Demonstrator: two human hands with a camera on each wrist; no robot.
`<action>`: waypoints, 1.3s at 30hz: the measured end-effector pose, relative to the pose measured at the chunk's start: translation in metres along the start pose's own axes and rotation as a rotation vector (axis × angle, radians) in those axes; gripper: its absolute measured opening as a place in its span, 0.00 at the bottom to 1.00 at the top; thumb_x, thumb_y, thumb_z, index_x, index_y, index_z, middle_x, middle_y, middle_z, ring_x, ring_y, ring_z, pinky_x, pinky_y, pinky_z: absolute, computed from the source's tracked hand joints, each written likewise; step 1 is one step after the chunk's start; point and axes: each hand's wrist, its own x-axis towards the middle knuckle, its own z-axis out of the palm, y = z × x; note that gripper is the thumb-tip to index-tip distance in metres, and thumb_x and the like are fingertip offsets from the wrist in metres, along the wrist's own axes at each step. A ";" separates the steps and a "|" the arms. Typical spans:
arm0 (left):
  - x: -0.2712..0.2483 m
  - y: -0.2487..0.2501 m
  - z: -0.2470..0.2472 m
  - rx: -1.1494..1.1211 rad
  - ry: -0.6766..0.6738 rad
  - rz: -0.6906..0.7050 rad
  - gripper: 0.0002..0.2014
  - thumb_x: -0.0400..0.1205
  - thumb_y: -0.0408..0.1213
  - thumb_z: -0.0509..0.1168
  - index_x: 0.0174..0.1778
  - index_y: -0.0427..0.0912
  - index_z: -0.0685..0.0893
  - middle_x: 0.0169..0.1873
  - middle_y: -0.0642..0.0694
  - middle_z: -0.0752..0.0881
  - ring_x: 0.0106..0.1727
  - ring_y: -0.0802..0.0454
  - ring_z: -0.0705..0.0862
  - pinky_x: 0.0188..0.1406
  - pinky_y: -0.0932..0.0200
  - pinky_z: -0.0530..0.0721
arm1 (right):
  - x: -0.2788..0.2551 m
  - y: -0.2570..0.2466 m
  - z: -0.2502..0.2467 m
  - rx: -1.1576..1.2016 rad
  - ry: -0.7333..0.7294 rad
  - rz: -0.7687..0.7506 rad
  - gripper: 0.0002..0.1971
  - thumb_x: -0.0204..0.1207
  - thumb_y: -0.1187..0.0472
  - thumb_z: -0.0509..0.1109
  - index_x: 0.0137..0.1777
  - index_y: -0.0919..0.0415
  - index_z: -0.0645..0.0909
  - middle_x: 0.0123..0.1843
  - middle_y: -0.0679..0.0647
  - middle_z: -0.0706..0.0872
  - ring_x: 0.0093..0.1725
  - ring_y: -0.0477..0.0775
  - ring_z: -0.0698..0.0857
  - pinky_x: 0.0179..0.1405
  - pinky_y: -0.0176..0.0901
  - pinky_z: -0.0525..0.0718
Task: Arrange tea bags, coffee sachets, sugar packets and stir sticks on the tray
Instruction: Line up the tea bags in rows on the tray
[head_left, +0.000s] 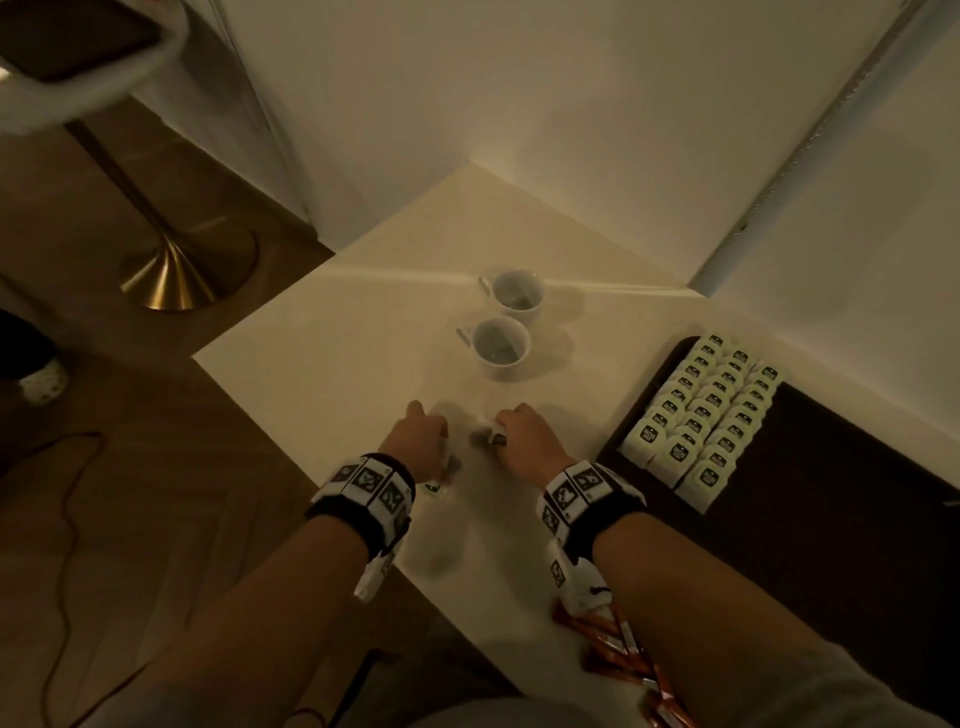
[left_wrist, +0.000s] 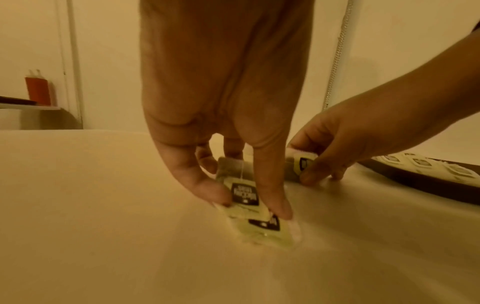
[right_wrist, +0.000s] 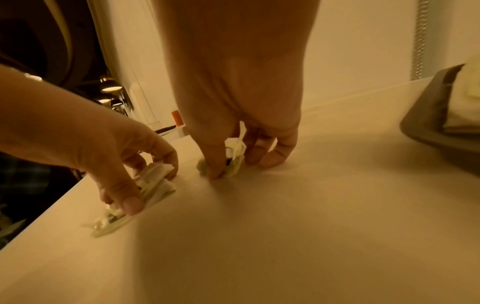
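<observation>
Tea bags (head_left: 698, 415) fill one end of the dark tray (head_left: 831, 493) on your right, set in neat rows. Closest to you, orange sachets (head_left: 623, 649) lie at the table's near edge, partly under your right arm.

A bit further out, both your hands are down on the pale table (head_left: 337, 353). Your left hand (head_left: 418, 441) has its grip closed on a small pile of loose tea bags (left_wrist: 244, 197), thumb on one side and fingers on the other, and the pile rests on the table. Your right hand (head_left: 524, 436) has its grip pinched on another tea bag (right_wrist: 233, 160), also touching the table. The two hands are near each other and not touching. The tray sits just beside your right hand.

Past your hands stand two white cups (head_left: 501, 348), close together, each with something dark inside.

The table is smooth and cream, and it fits into a corner of white walls (head_left: 519, 104). To your left the floor (head_left: 130, 415) is brown wood. A gold stand (head_left: 171, 270) with a wide foot is on it, and a thin black cord (head_left: 67, 493) trails across it.
</observation>
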 end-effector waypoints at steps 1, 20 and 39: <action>0.000 0.001 0.000 0.036 0.011 0.004 0.21 0.76 0.42 0.73 0.62 0.41 0.77 0.63 0.39 0.69 0.58 0.38 0.78 0.57 0.48 0.81 | -0.002 0.002 -0.003 0.027 0.005 -0.007 0.09 0.76 0.64 0.66 0.54 0.65 0.80 0.55 0.66 0.80 0.56 0.66 0.79 0.53 0.47 0.74; -0.022 0.124 -0.029 -1.546 -0.401 0.222 0.11 0.83 0.31 0.63 0.61 0.37 0.81 0.52 0.39 0.89 0.53 0.47 0.89 0.32 0.66 0.86 | -0.113 0.044 -0.195 0.690 0.327 -0.029 0.05 0.79 0.67 0.68 0.53 0.64 0.80 0.41 0.59 0.85 0.33 0.43 0.84 0.33 0.34 0.83; -0.055 0.216 -0.062 -1.240 -0.223 0.674 0.11 0.76 0.37 0.69 0.53 0.52 0.86 0.22 0.52 0.80 0.18 0.59 0.76 0.13 0.69 0.67 | -0.160 0.020 -0.297 0.000 0.492 -0.202 0.04 0.72 0.54 0.75 0.45 0.50 0.89 0.39 0.41 0.87 0.34 0.37 0.81 0.36 0.23 0.73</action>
